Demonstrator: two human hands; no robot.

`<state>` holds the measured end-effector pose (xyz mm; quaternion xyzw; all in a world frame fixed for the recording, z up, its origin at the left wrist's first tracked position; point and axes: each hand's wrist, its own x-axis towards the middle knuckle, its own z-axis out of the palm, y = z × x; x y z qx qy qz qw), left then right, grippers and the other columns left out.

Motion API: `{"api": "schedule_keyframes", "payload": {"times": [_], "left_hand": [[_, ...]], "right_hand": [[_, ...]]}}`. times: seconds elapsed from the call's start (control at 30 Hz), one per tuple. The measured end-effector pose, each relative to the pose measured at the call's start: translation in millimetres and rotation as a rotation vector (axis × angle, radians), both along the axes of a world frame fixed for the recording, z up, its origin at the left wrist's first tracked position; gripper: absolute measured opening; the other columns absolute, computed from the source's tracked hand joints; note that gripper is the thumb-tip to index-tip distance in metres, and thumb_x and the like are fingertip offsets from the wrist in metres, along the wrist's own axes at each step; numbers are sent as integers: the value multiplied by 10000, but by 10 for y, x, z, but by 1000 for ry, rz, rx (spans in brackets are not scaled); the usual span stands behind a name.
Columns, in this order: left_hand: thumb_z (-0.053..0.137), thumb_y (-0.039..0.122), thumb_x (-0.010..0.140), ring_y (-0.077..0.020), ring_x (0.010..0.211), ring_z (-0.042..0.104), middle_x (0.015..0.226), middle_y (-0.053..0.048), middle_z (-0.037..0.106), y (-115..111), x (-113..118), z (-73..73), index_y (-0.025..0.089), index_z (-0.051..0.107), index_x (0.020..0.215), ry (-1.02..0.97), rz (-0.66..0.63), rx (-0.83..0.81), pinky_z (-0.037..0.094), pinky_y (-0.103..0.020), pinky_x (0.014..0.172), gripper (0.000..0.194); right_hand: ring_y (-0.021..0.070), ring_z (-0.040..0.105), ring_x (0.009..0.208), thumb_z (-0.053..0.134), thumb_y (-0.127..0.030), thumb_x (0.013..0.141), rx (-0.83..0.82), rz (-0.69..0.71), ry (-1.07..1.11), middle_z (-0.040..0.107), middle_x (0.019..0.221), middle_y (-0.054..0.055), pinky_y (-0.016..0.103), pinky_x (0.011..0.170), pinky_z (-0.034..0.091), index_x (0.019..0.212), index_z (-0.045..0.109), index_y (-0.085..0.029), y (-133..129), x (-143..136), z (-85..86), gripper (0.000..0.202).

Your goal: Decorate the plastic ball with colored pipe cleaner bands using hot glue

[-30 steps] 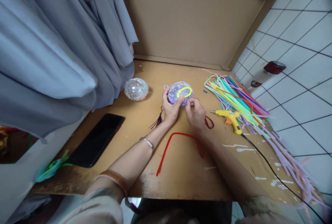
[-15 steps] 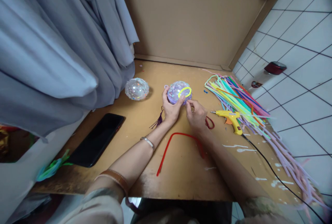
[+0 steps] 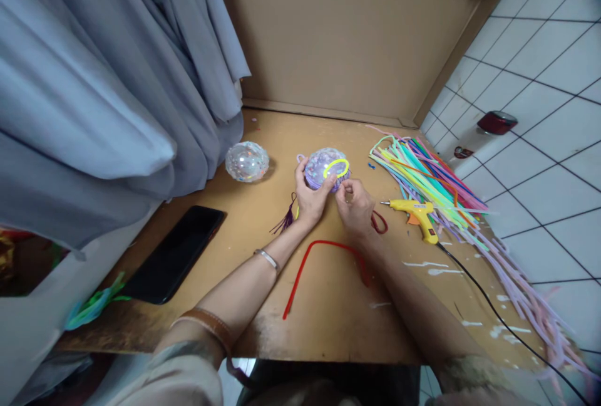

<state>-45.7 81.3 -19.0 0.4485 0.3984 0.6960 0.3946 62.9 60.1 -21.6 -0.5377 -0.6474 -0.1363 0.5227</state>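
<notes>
My left hand (image 3: 311, 196) is wrapped round a clear speckled ball (image 3: 319, 161) with purple trim along its lower side. A yellow pipe-cleaner loop (image 3: 346, 163) lies against the ball's front, near my left thumb. At the ball's lower right edge, my right hand (image 3: 355, 205) has its thumb and forefinger pinched together; whatever is between them is too small to make out. A dark purple tassel (image 3: 284, 221) hangs out beside my left wrist. Close to my right hand is a dark red loop (image 3: 379, 222), partly hidden. A bent red pipe cleaner (image 3: 303, 266) lies between my forearms.
A second clear ball (image 3: 247, 161) sits to the left, with a black phone (image 3: 176, 252) nearer me. On the right are a yellow glue gun (image 3: 416, 210) with a black cord and a pile of coloured pipe cleaners (image 3: 422, 174). Grey cloth (image 3: 188, 80) hangs at left.
The ball and yellow loop have shifted very slightly to the right in my left hand. My right fingers have moved a little at the ball's edge.
</notes>
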Motion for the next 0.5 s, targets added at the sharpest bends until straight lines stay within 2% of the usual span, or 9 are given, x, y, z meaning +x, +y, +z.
{"api": "schedule_keyframes", "payload": {"times": [0.17, 0.5], "left_hand": [[806, 625, 672, -321, 1371, 535, 1470, -162, 535, 3, 0, 1, 221, 498, 1347, -14, -3, 14, 401, -451, 1179, 845], [801, 643, 662, -325, 1392, 515, 1442, -164, 561, 23, 0, -16, 213, 513, 1340, -34, -14, 2, 400, -448, 1181, 853]], "right_hand": [[161, 652, 631, 473, -274, 926, -19, 35, 21, 684, 714, 15, 260, 611, 472, 867, 578, -235, -3, 5, 19, 126], [185, 660, 661, 460, -303, 953, -53, 62, 35, 697, 750, 42, 279, 639, 483, 922, 597, -224, -12, 0, 32, 161]]}}
